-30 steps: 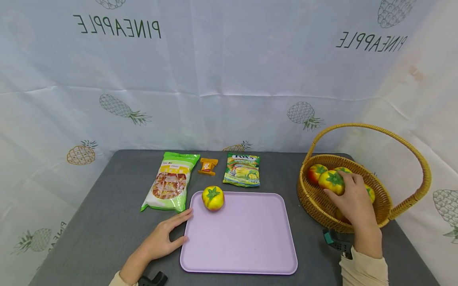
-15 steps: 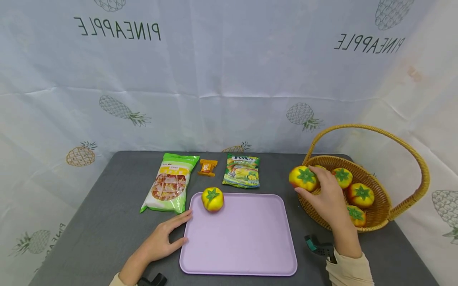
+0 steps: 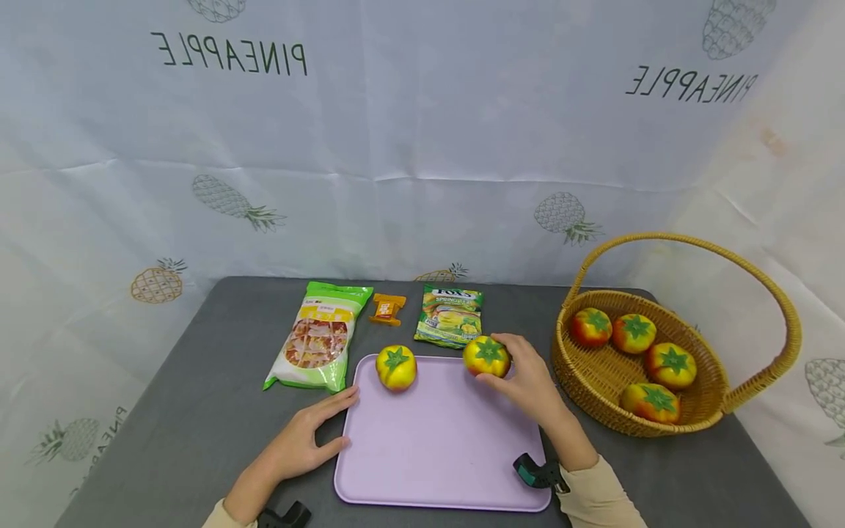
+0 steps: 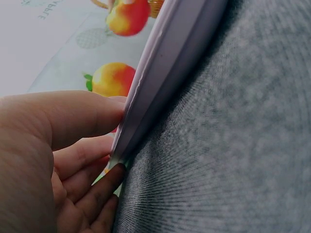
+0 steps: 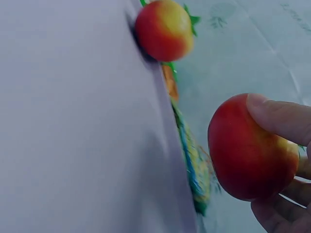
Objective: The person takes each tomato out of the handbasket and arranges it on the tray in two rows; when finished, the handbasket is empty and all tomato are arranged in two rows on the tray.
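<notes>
A yellow-and-red tomato [image 3: 487,357] with a green star-shaped top is in my right hand [image 3: 528,378], over the far right part of the lilac tray [image 3: 442,447]. In the right wrist view, thumb and fingers grip this tomato [image 5: 250,150] from its sides, and a gap shows between it and the tray. Another tomato [image 3: 396,368] sits in the tray's far left corner. My left hand [image 3: 300,444] rests at the tray's left edge, fingers extended. Seen from the left wrist, its thumb and fingertips touch the rim [image 4: 150,73].
A wicker basket [image 3: 587,396] with a tall handle stands on the right, with several tomatoes inside. Behind the tray lie a green-and-white food bag [image 3: 317,337], a small orange packet [image 3: 387,309] and a green candy bag [image 3: 450,317]. A pineapple-print cloth hangs behind the grey table.
My right hand has lifted a tomato out of the basket and carried it left to above the tray. The left hand has stayed at the tray's edge.
</notes>
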Action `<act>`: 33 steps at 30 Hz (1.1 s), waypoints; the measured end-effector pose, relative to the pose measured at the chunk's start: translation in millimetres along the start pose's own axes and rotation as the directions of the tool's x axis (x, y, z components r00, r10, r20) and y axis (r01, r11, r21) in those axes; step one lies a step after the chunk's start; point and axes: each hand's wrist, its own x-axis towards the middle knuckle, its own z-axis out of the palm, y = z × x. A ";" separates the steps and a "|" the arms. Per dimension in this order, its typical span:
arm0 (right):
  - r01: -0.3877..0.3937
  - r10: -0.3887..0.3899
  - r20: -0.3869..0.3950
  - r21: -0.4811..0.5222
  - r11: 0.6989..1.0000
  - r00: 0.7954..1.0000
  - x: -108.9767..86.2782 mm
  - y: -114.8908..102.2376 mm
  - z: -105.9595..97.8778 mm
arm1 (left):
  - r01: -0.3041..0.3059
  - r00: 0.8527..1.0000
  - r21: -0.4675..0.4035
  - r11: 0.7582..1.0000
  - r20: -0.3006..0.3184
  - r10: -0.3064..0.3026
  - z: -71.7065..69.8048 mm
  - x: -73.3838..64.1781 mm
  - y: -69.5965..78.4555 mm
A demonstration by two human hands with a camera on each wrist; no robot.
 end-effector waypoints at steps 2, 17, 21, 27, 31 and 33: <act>0.005 -0.006 0.023 0.014 1.000 1.000 0.3 -3.3 9.4 | 0.004 1.000 0.003 1.000 0.005 -0.004 -0.2 0.0 0.2; 0.002 -0.011 0.182 0.050 0.999 0.983 13.3 -22.3 43.1 | 0.003 1.000 -0.013 1.000 0.008 -0.003 -0.5 0.5 1.6; -0.002 -0.007 0.195 0.046 0.999 0.981 13.5 -21.9 45.9 | 0.011 1.000 -0.016 1.000 0.014 -0.011 0.2 0.1 0.6; -0.006 -0.006 0.239 0.047 0.999 0.971 12.2 -22.5 46.7 | 0.004 1.000 -0.014 1.000 0.007 -0.004 0.8 0.1 -0.7; -0.019 0.007 0.257 0.046 0.999 0.966 11.6 -23.4 45.5 | 0.002 1.000 -0.016 1.000 0.006 -0.002 0.7 0.4 -0.5; -0.022 0.010 0.264 0.044 0.999 0.965 11.3 -23.3 45.3 | 0.005 1.000 -0.016 1.000 0.009 -0.005 0.6 0.4 -0.4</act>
